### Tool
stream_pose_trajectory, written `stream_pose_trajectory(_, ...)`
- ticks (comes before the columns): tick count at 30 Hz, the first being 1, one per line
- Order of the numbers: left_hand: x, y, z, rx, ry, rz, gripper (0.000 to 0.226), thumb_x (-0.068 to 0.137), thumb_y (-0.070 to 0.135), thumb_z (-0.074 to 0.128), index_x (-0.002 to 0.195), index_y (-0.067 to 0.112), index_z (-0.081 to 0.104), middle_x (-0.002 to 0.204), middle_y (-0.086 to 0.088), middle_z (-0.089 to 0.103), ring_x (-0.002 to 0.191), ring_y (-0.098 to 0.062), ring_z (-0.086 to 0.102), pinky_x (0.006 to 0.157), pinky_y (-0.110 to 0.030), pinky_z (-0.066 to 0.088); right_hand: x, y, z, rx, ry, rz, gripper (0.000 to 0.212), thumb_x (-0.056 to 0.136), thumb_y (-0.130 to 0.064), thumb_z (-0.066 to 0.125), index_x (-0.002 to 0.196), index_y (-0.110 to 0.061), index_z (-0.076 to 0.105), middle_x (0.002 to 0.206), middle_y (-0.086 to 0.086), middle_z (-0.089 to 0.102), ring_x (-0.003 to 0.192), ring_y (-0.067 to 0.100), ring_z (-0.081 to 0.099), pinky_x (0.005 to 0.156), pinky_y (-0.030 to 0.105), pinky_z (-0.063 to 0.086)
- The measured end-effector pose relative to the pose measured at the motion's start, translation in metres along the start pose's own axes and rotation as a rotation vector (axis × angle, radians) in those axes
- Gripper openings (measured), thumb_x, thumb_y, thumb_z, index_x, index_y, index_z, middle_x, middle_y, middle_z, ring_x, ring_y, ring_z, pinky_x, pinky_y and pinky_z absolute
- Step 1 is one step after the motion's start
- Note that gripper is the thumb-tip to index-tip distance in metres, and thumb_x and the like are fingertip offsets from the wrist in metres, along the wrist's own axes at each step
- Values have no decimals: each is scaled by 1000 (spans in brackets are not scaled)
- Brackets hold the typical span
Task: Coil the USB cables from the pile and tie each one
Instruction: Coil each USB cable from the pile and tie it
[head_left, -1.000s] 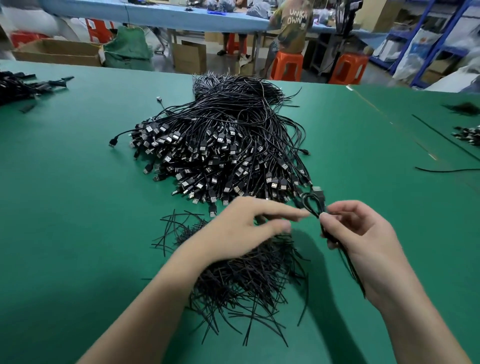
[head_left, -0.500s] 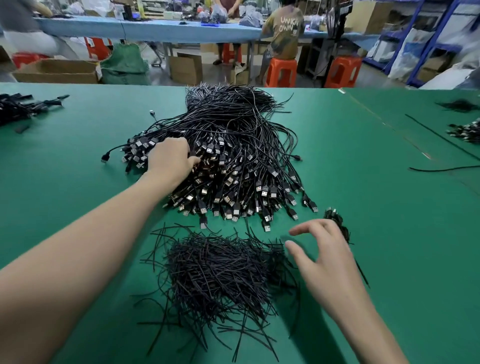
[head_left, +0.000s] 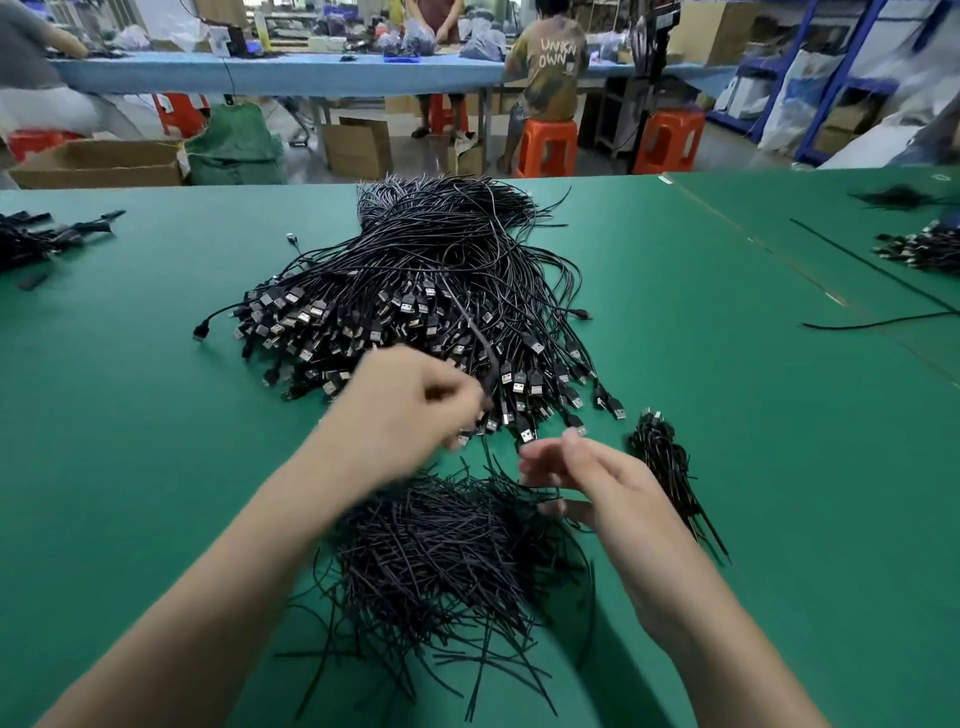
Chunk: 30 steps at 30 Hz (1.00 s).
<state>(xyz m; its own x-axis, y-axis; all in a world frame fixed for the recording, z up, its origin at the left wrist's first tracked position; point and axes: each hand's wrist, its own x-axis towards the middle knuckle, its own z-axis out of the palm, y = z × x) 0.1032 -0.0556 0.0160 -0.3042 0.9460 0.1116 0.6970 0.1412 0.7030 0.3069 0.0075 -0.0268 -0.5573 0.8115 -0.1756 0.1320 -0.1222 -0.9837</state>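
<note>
A big pile of black USB cables (head_left: 415, 296) lies in the middle of the green table (head_left: 130, 441), plugs fanned toward me. My left hand (head_left: 400, 415) pinches one USB cable (head_left: 470, 325) near its plug and lifts it out of the pile; the cable is motion-blurred. My right hand (head_left: 587, 478) hovers with loosely spread fingers over the heap of black twist ties (head_left: 441, 545) and holds nothing. A coiled, tied cable (head_left: 665, 462) lies on the table just right of my right hand.
More black cables lie at the far left (head_left: 36, 239) and far right (head_left: 919, 249) of the table. A long loose cable (head_left: 878, 322) runs across the right side. Beyond the table edge are cardboard boxes, orange stools, a blue workbench and other people.
My left hand has drawn back from the left part of the pile toward me, pulling one cable out. My right hand has shifted slightly left over the ties, away from the tied coil.
</note>
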Motion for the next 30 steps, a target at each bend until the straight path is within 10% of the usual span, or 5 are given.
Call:
stream_pose_trajectory(7, -66, 30, 54, 229, -304, 157, 35, 99, 43, 59, 77, 16, 61, 65, -1, 64, 60, -18, 53, 68, -35, 53, 7, -25, 2, 612, -90, 232, 46, 106, -40, 42, 115, -4, 70, 80, 4, 72, 68, 16, 70, 64, 28, 62)
stream_pose_trajectory(12, -63, 8, 42, 214, -23, 143, 38, 95, 59, 53, 127, 45, 68, 112, 27, 67, 103, 6, 61, 97, -26, 51, -3, -39, -8, 795, -133, 219, 29, 107, -31, 45, 89, -13, 59, 58, -8, 24, 44, 6, 22, 35, 19, 20)
stream_pose_trajectory(16, -36, 12, 30, 276, 240, 438, 57, 101, 35, 51, 157, 30, 43, 156, 7, 47, 144, -11, 43, 121, -32, 31, -20, -45, 6, 655, -333, 167, 36, 103, -38, 47, 74, -21, 58, 57, -10, 19, 46, 6, 13, 38, 20, 11)
stream_pose_trajectory(22, -10, 5, 12, 195, 295, 684, 27, 99, 37, 60, 107, 24, 81, 86, 17, 63, 81, -9, 61, 92, -41, 49, -38, -42, -1, 386, -536, 158, 44, 99, -50, 53, 64, -23, 46, 56, -8, 21, 48, 10, 15, 43, 21, 14)
stream_pose_trajectory(30, -30, 16, 52, 84, -4, 467, 47, 99, 45, 36, 109, 17, 72, 91, 0, 70, 81, -24, 66, 77, -41, 55, -23, -65, 5, 582, -409, -171, 33, 105, -33, 44, 83, -18, 64, 59, -9, 28, 50, 6, 25, 43, 18, 23)
